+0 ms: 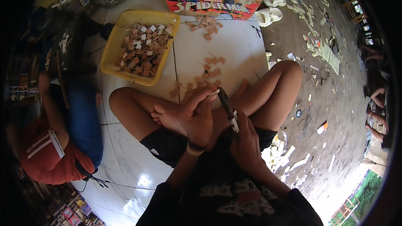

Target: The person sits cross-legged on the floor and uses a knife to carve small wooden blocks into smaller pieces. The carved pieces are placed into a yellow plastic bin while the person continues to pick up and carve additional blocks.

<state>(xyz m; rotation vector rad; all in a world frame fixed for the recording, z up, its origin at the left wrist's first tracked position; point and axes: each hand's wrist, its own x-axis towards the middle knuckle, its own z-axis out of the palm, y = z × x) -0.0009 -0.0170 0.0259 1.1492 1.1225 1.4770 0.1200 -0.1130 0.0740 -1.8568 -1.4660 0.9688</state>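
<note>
My right hand (244, 137) is wrapped round a dark, narrow stapler-like tool (226, 103) with a pale metal part near my fingers. Its far end points up and left, meeting the fingertips of my left hand (202, 119). Between that thumb and finger is pinched a small pale flat piece (214, 92), at the tool's tip; its details are too small to make out. Just beyond my hands, small brown square pieces (214, 73) lie scattered on the white tiles, some with thin stems. A yellow basin (109, 54) stands ahead to the left, heaped with similar brown and white squares (144, 50).
At the far side sits an open printed cardboard box (212, 4) with small pieces inside. White sandals (270, 16) rest beside it. Paper scraps (289, 155) litter the grey floor (335, 109) at right. A person in a red shirt (54, 159) sits close on my left.
</note>
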